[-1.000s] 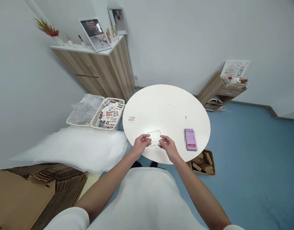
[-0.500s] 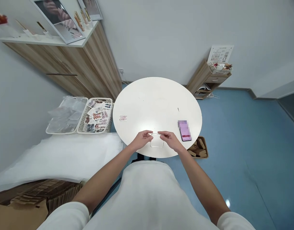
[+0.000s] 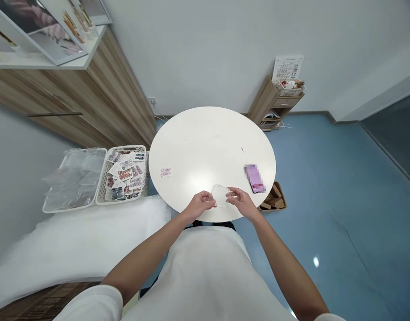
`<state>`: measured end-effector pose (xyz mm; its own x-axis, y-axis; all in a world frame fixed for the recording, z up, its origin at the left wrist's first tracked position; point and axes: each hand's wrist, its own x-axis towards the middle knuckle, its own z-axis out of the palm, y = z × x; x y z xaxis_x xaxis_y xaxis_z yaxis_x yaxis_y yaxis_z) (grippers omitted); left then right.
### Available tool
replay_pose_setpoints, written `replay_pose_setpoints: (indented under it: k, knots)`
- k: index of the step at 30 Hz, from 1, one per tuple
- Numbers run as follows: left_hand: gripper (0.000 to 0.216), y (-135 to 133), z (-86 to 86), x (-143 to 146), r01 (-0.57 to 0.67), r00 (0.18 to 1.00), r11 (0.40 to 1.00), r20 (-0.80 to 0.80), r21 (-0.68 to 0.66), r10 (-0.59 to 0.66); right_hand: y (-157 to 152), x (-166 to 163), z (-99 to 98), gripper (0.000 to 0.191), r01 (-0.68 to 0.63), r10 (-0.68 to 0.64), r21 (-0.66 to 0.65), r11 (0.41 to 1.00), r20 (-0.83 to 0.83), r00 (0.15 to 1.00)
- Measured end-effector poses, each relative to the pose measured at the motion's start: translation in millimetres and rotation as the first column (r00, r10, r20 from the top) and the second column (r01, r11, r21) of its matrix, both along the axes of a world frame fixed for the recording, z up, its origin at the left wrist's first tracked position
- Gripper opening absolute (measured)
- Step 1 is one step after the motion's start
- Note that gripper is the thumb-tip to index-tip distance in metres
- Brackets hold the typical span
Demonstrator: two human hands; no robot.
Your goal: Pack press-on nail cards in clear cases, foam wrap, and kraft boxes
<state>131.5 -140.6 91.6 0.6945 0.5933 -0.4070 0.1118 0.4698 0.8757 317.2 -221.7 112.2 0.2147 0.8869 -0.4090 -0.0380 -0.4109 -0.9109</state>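
Observation:
A small clear plastic case (image 3: pixel 221 195) is held between both hands above the near edge of the round white table (image 3: pixel 205 147). My left hand (image 3: pixel 200 204) pinches its left side with curled fingers. My right hand (image 3: pixel 242 201) grips its right side the same way. The case is tilted. I cannot tell whether anything is inside it. A small card of press-on nails (image 3: pixel 165 171) lies on the table's left side, apart from both hands.
A purple phone (image 3: pixel 254 178) lies on the table to the right. Left of the table stand a basket of nail sets (image 3: pixel 124 174) and a tray of clear cases (image 3: pixel 72 177). A cardboard box (image 3: pixel 273 199) sits on the blue floor. A wooden cabinet (image 3: pixel 91 102) stands behind.
The camera has swung right and down, shifting the room leftward. Both hands stayed on the clear case, which has turned from lying flat to a tilted angle.

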Motion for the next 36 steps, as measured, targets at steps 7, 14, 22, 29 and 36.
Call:
replay_pose_setpoints:
  k: [7, 14, 22, 29, 36]
  knots:
    - [0.088, 0, 11.5, 5, 0.079, 0.995, 0.943, -0.085, 0.322, -0.054, 2, 13, 4.0, 0.044, -0.031, 0.033, 0.048, 0.998, -0.039, 0.999]
    - [0.083, 2, 26.8, 30, 0.101, 0.989, 0.823, -0.143, 0.559, -0.025, 11, 41, 8.7, 0.046, -0.145, 0.142, 0.048, 0.988, 0.062, 0.988]
    - [0.072, 1, 23.9, 46, 0.013, 0.993, 0.851, -0.107, 0.525, 0.051, 19, 62, 21.9, 0.065, -0.534, 0.402, 0.181, 0.826, 0.476, 0.782]
    - [0.082, -2, 20.6, 54, -0.068, 0.994, 0.919, -0.048, 0.388, 0.093, 25, 66, 14.9, 0.049, -0.528, 0.343, 0.256, 0.810, 0.523, 0.780]
    - [0.078, -5, 22.2, 59, -0.050, 0.995, 0.925, -0.060, 0.376, 0.079, 23, 72, 10.7, 0.045, -0.499, 0.330, 0.270, 0.823, 0.487, 0.809]
